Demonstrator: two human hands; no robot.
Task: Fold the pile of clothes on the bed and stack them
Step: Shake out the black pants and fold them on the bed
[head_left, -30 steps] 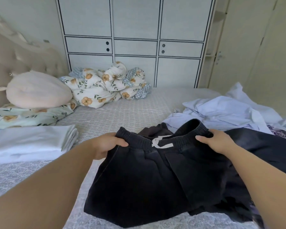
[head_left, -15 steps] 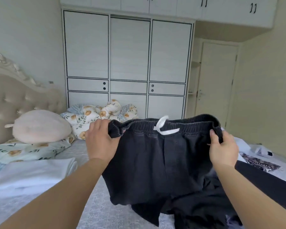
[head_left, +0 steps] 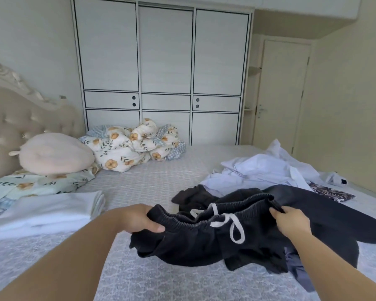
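— Looking left first, what do you see?
— I see folded white clothes [head_left: 50,208] on the bed [head_left: 161,183]. My left hand [head_left: 137,218] grips the black shorts [head_left: 204,242] by the waistband.
— And on the right?
— My right hand [head_left: 291,222] pinches the other end. The pile of clothes [head_left: 269,170] lies behind.

1. I am seeing no readable text, label, brand, number or sign anywhere in this view.
2. I am finding the dark shorts [head_left: 204,242] and the wardrobe [head_left: 165,72] plain, bearing no lettering.
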